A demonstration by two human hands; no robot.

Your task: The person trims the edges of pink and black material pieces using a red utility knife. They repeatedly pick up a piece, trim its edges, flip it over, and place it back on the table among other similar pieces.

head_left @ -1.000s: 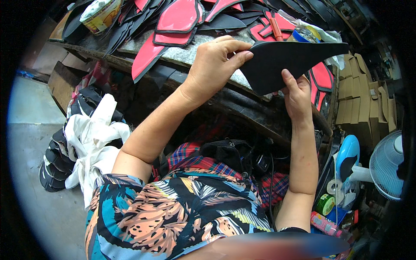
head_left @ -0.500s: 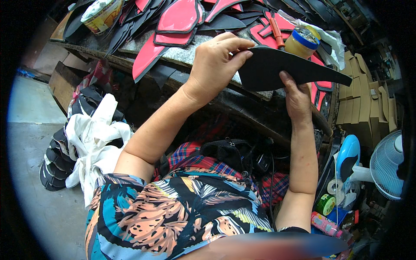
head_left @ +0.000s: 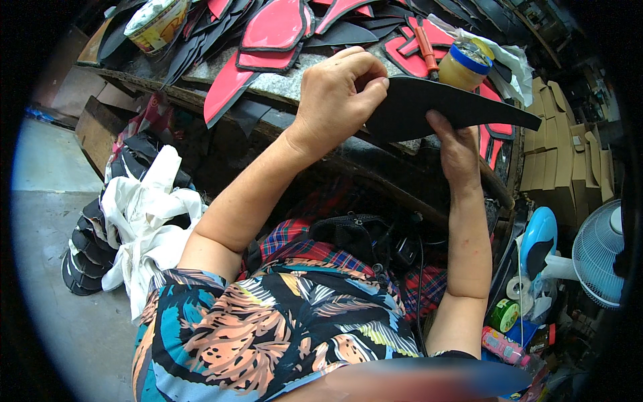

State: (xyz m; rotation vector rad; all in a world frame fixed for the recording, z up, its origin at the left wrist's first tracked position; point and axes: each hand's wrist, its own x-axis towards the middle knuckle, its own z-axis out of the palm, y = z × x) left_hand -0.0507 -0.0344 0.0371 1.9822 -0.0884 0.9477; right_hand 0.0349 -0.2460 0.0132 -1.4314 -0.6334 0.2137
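Observation:
A flat black panel point(head_left: 415, 100), wide and rounded at one end and tapering to a narrow tip at the right, is held up over the workbench's near edge. My left hand point(head_left: 340, 94) is closed in a pinch on the rim of its wide end. Underneath, my right hand point(head_left: 459, 151) grips the lower edge, thumb on the near face and fingers hidden behind. Pink panels with black edging point(head_left: 274, 25) lie on the bench beyond my left hand. Behind the held panel stand a jar with a blue rim point(head_left: 465, 65) and a red-handled tool point(head_left: 426, 47).
Stacked black pieces point(head_left: 211, 47) and a tub point(head_left: 157, 25) occupy the bench's far left. White cloth point(head_left: 151, 221) lies over black pieces on the left. Brown cartons point(head_left: 556, 161) and a white fan point(head_left: 598, 254) stand at the right. A wooden handle point(head_left: 497, 184) juts out near my right wrist.
The black panel and both hands have shifted slightly left. My left fingers have curled more tightly at the panel's wide end.

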